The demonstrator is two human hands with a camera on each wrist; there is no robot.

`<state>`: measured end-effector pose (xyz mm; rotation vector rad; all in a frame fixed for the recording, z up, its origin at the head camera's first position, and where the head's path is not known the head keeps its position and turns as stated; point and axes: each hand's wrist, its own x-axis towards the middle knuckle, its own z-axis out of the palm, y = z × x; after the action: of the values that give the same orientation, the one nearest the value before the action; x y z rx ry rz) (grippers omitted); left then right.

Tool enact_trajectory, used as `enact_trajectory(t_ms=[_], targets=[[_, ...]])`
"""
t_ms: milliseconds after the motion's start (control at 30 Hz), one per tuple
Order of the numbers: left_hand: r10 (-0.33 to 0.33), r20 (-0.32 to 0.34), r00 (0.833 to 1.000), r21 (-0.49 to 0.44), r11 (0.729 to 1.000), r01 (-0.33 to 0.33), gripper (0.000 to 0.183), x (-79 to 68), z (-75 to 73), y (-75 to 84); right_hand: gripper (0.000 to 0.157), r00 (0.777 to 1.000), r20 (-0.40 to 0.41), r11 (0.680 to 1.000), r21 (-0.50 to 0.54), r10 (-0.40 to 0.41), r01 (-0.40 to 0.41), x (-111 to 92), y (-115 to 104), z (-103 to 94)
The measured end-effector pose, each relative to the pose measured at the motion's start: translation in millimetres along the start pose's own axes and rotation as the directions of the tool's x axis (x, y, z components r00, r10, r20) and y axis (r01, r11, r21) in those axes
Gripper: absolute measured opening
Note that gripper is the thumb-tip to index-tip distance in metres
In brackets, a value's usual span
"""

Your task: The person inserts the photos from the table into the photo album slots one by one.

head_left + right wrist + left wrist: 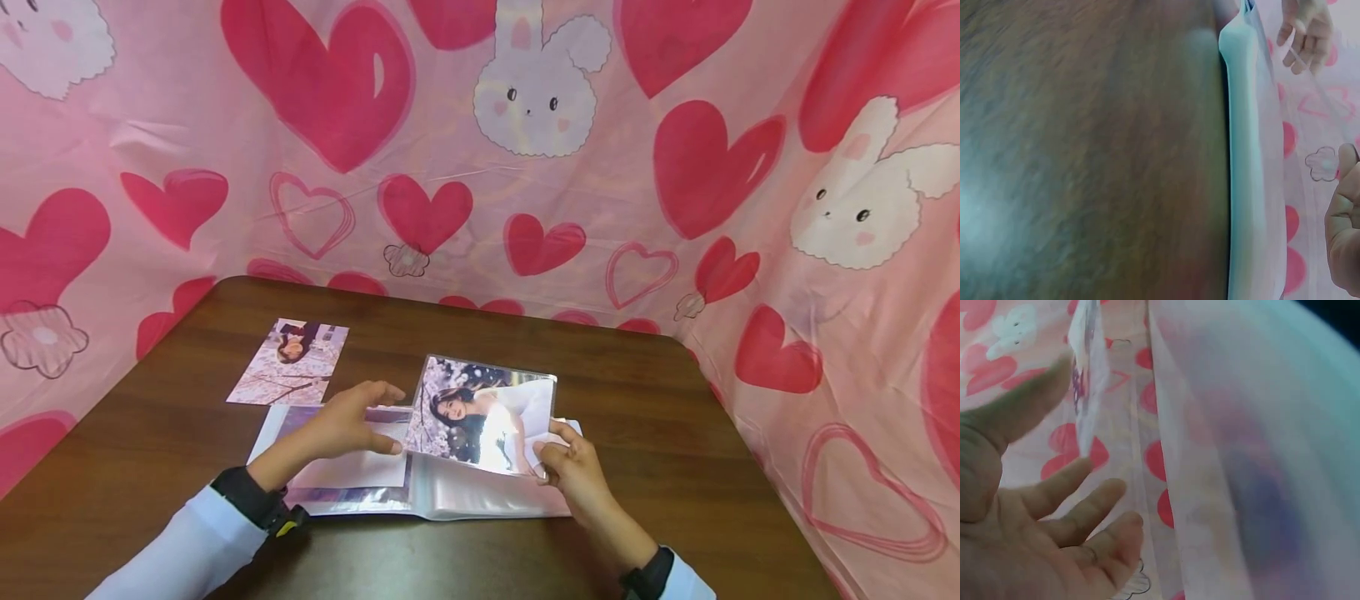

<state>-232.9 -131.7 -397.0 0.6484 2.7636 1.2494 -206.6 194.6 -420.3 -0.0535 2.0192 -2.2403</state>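
My right hand [576, 468] pinches a glossy photo [480, 412] by its lower right corner, thumb on top. The photo has a clear border and shows a person in white among blossoms; it is held over an open photo album [495, 492]. At the photo's left edge is my left hand [348, 425], thumb and fingers spread apart. The left wrist view has the photo [1088, 381] edge-on between the thumb and index fingertip of the left hand [1041, 519]. In the right wrist view, the right hand [1344, 231] is partly cut off by the frame's edge.
Another loose photo [288, 362], with pink blossoms, lies on the brown wooden table [637, 400] beyond the album's left page. A white sheet [352, 471] covers part of that page. A pink cloth [450, 108] with hearts and rabbits hangs behind the table.
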Motion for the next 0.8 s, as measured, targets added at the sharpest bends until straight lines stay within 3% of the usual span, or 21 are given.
enact_trajectory(t_ms=[133,300,800], targets=[[-0.016,0.086,0.996,0.146,0.989,0.003,0.09,-5.3,1.3,-0.9,0.036,0.999,-0.048,1.0,-0.024,-0.001,0.0,-0.7,1.7,-4.6],[-0.075,0.178,0.981,0.255,0.967,0.028,0.115,-11.6,3.2,-4.0,0.035,0.997,-0.075,0.999,-0.036,-0.022,0.019,-2.4,1.2,-9.6],[-0.103,0.236,0.966,0.301,0.953,0.028,0.112,-20.5,3.5,-14.2,0.031,0.992,-0.118,0.995,-0.091,-0.055,0.045,-3.2,1.3,-15.2]])
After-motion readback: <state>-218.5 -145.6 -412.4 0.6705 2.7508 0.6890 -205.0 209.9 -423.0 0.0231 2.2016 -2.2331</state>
